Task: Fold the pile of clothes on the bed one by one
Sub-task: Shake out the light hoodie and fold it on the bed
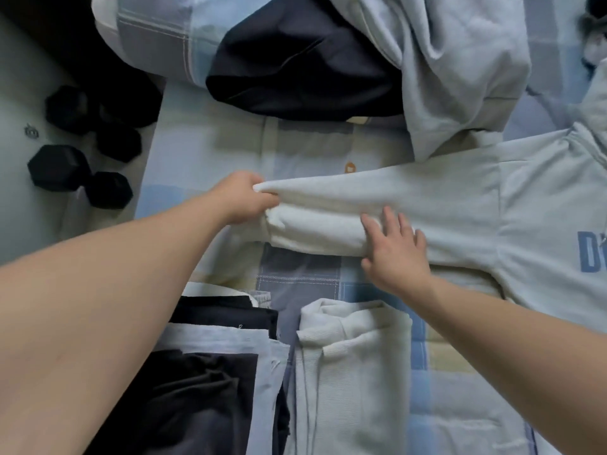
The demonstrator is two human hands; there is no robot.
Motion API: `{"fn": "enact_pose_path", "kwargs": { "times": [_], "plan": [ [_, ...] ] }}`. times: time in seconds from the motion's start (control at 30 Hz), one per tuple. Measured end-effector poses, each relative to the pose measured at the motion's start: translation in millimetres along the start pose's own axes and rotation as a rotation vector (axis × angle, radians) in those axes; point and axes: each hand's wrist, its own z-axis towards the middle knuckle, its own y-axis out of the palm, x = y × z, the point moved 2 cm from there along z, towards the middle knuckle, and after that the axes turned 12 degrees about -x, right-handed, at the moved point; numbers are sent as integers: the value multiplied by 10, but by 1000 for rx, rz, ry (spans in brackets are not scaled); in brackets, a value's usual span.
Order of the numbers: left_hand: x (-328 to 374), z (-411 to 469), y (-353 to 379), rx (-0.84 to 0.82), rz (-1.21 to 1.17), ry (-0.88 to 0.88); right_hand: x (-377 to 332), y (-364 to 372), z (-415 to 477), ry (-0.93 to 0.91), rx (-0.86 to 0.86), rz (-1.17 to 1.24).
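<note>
A pale grey sweatshirt (532,211) with blue letters lies spread on the checked bed sheet (305,277), its sleeve (331,208) stretched out to the left. My left hand (244,197) pinches the cuff end of that sleeve. My right hand (395,247) presses flat on the sleeve's lower edge, fingers straight. Behind it lie unfolded clothes: a dark navy garment (295,67) and a light grey one (453,60).
Near me sit folded pieces: a cream hooded garment (348,372), and a stack of black and white clothes (213,382) under my left forearm. Black dumbbells (78,169) stand on the floor left of the bed edge.
</note>
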Motion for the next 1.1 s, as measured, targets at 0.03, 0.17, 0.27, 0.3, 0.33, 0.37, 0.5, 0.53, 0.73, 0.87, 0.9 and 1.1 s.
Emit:
{"fn": "enact_pose_path", "kwargs": {
  "times": [0.03, 0.17, 0.27, 0.3, 0.33, 0.37, 0.5, 0.53, 0.73, 0.87, 0.9, 1.1],
  "plan": [
    [-65, 20, -9, 55, -82, 2, -11, -7, 30, -7, 6, -2],
    [-258, 77, 31, 204, -12, -30, -74, -10, 76, -58, 1, 26],
    [-339, 90, 128, 317, 139, -58, -211, 100, 77, -148, -43, 73],
    [-325, 83, 176, 348, 240, -56, -258, 149, 97, -198, -101, 103],
    [-280, 69, 230, 384, 354, -33, -299, 189, 111, -260, -175, 149],
    [-211, 42, 287, 419, 446, 30, -333, 209, 114, -328, -232, 226],
    [-63, -23, 584, 169, 690, 288, -366, 189, 100, -341, 52, 500],
    [-100, -19, 665, 57, 723, 227, -346, 191, 99, -227, 124, 468],
    [-5, -94, 919, -17, 704, -221, -384, 104, -165, -352, -483, 785],
    [383, -279, 1266, 132, 614, -146, 159, -86, -447, -299, -237, 984],
    [500, -332, 1400, 166, 604, -67, 402, -94, -499, -252, -165, 1009],
    [1389, -724, 2696, 59, 506, 300, 2376, 274, -995, 15, -22, 826]
  ]
}}
